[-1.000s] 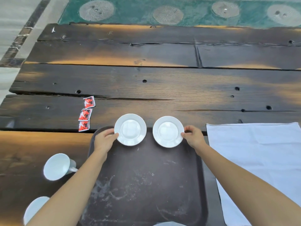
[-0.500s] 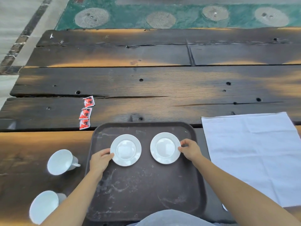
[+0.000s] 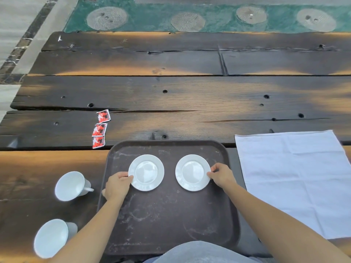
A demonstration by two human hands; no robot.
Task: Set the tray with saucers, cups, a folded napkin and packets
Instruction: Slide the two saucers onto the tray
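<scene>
Both saucers now lie well inside the tray [image 3: 167,221], no longer over its far rim as a second ago. The left saucer [image 3: 146,172] and right saucer [image 3: 192,172] sit side by side and apart, the left hand [image 3: 116,186] and right hand [image 3: 221,176] having drawn back with them, fingers at their outer edges.

Soft, even daylight is seen throughout, with warm orange patches spread across the dark worktop [image 3: 171,95]. Only faint shadows are cast, and mild glare is caught on the saucers [image 3: 146,172]. Straight plank edges are bowed by wide-angle distortion.
</scene>
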